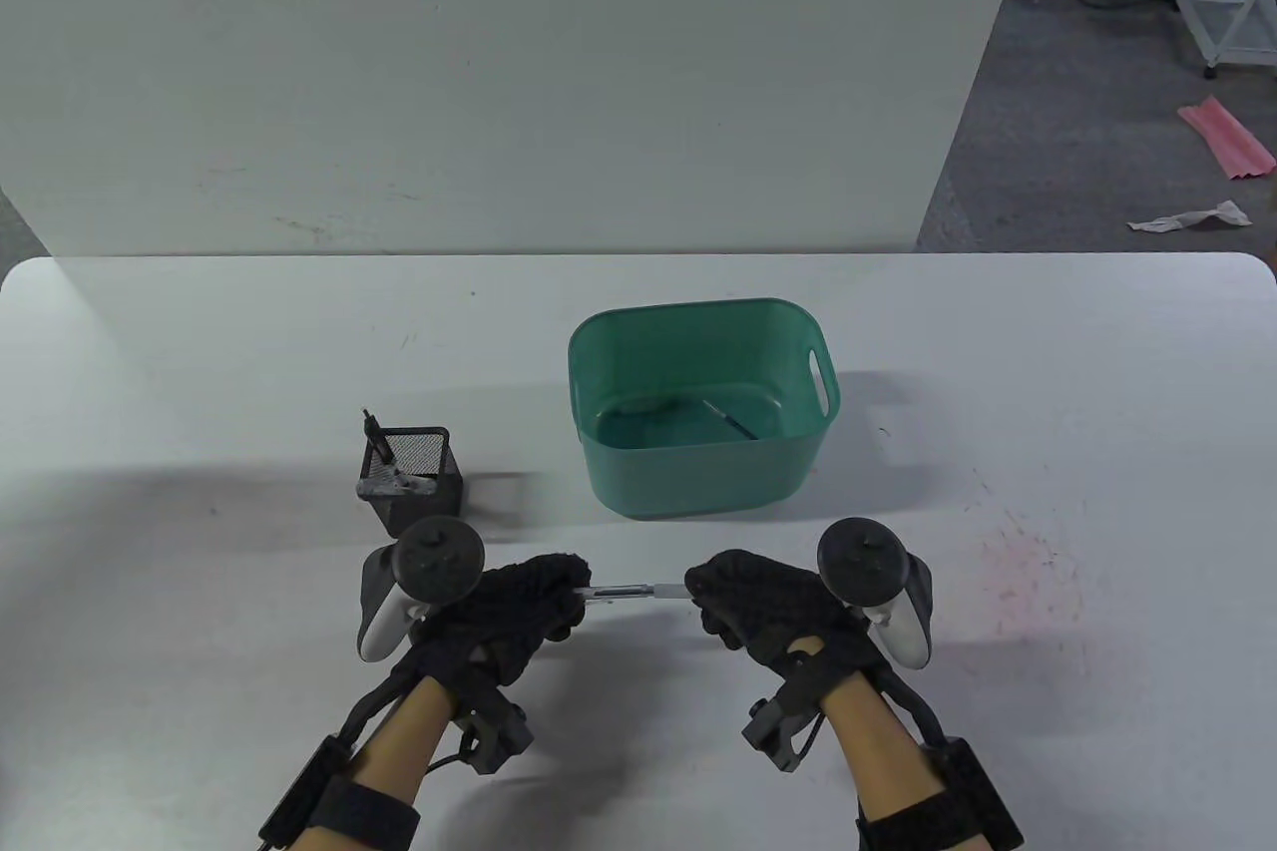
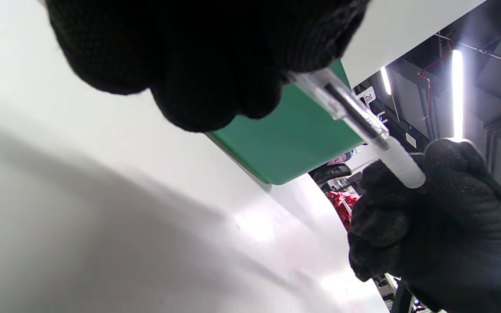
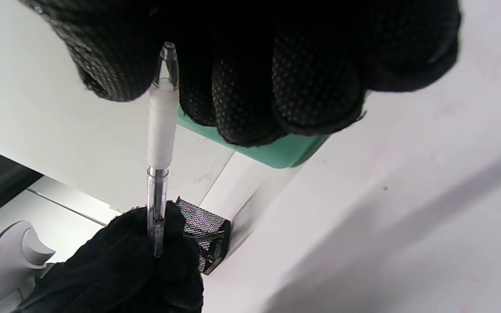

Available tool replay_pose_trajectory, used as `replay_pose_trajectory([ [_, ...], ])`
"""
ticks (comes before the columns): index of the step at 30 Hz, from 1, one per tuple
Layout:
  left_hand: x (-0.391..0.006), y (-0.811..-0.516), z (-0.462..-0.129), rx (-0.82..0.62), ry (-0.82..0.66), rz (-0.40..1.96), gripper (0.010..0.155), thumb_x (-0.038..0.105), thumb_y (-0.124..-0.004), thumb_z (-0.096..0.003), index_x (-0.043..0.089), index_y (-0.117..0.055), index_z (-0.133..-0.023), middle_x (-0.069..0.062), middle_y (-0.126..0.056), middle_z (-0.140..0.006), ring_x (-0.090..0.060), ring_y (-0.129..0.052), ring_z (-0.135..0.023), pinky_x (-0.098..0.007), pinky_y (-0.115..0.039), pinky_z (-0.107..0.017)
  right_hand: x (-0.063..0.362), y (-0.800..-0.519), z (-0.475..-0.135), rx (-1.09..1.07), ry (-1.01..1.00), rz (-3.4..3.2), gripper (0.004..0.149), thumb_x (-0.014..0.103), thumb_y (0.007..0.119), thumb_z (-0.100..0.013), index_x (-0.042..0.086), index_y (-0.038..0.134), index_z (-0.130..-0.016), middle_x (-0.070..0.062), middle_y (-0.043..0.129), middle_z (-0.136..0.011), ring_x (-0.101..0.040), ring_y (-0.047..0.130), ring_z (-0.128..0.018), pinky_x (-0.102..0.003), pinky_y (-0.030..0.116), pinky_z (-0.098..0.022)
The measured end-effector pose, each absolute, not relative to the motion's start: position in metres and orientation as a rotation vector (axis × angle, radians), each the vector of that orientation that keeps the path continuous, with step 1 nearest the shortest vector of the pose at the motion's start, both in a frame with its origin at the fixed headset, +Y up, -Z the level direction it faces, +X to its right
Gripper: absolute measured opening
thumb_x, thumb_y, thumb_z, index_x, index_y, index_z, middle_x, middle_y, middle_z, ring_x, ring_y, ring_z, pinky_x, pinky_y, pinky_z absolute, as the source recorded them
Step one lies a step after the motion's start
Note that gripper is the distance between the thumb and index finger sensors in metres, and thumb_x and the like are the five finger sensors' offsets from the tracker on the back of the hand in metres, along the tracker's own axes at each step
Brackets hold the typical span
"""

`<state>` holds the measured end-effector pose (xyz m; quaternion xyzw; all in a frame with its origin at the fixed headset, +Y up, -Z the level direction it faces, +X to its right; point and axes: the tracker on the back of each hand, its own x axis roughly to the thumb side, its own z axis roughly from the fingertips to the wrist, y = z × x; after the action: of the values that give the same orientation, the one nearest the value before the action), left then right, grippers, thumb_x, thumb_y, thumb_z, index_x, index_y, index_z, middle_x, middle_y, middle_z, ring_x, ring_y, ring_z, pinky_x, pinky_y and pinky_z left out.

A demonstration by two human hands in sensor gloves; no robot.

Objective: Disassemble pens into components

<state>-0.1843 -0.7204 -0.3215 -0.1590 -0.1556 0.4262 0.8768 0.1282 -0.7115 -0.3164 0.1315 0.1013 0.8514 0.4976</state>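
- Table view: the pen [image 1: 631,592] lies level above the worktop [image 1: 998,372], its long axis running left to right between the two hands. The left hand [image 1: 509,617] grips the clear barrel end and the right hand [image 1: 768,607] grips the other; the green bin [image 1: 698,407] and mesh pen cup [image 1: 414,477] sit beyond.
- Left wrist view: left fingers [image 2: 207,65] curl round the barrel [image 2: 342,108]; the white grip sleeve [image 2: 400,165] runs into the right fist.
- Right wrist view: right fingers [image 3: 285,78] close on the tip end, so pulling apart goes along that axis, I'd judge.

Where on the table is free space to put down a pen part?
Bare table lies right of the bin, also left of the mesh cup. It is crowded between cup, bin and both hands, left and right.
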Motion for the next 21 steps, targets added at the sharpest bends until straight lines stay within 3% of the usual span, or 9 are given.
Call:
replay_pose_trajectory([
  [14, -0.203, -0.721, -0.326, -0.317, -0.247, 0.956, 0.047, 0.035, -0.076, -0.0516, 0.026, -0.074, -0.098, -0.006, -0.096, -0.084, -0.023, -0.105, -0.066, -0.052, -0.086, -0.055, 0.144, -0.707, -0.316, 0.261, 0.055, 2.03, 0.048, 0.044, 0.078, -0.056, 0.01, 0.075, -0.091, -0.014, 0.089, -0.074, -0.032, 0.092, -0.058, -0.05, 0.081, -0.044],
  [21, -0.213, -0.714, -0.326, -0.264, -0.209, 0.934, 0.047, 0.035, -0.075, -0.052, 0.026, -0.073, -0.098, -0.006, -0.095, -0.085, -0.024, -0.104, -0.067, -0.053, -0.085, -0.056, 0.151, -0.699, -0.319, 0.211, -0.089, 2.071, 0.045, 0.033, 0.079, -0.056, 0.01, 0.071, -0.094, -0.013, 0.088, -0.075, -0.029, 0.092, -0.057, -0.048, 0.082, -0.043],
])
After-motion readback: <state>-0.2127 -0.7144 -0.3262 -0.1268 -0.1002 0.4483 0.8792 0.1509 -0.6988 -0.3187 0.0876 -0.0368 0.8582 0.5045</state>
